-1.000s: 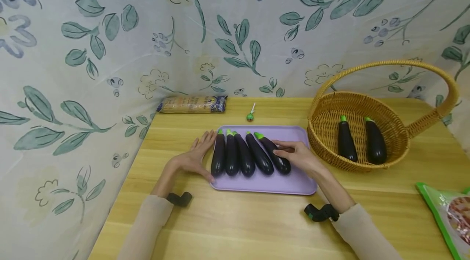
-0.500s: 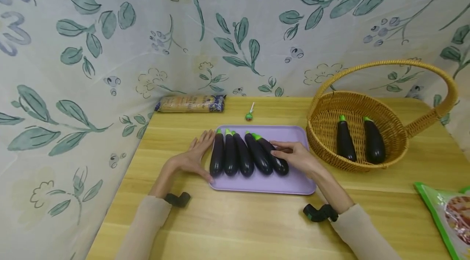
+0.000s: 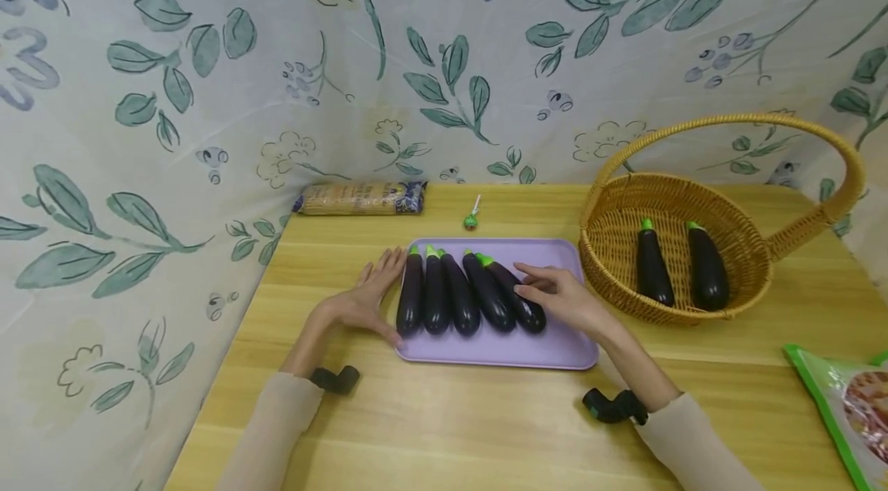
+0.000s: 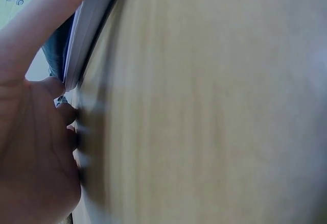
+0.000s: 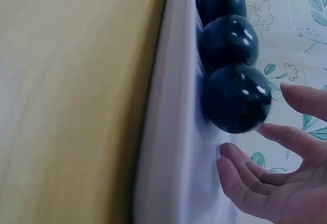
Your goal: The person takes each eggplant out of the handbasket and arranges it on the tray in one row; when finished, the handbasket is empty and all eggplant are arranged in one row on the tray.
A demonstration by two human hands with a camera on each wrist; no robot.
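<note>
Several dark purple eggplants with green stems lie side by side on a lilac tray (image 3: 479, 351). The outermost, the rightmost eggplant (image 3: 520, 302), slants toward its neighbour. My right hand (image 3: 565, 298) is beside it, thumb and fingers spread. The right wrist view shows the thumb apart from this eggplant (image 5: 237, 99); the index fingertip is close to it, and I cannot tell if it touches. My left hand (image 3: 364, 304) lies at the tray's left edge, fingers extended and thumb at the near left corner. In the left wrist view its palm (image 4: 36, 157) is beside the tray wall.
A wicker basket (image 3: 617, 233) with a tall handle stands right of the tray, holding two eggplants (image 3: 708, 267). Behind the tray lie a noodle-like packet (image 3: 361, 198) and a green lollipop (image 3: 471, 220). A green-edged bag (image 3: 860, 406) is at the right.
The rightmost eggplant has shifted slightly left toward its neighbour. My right hand's thumb and fingers have since spread away from it. The left hand has stayed at the tray's edge.
</note>
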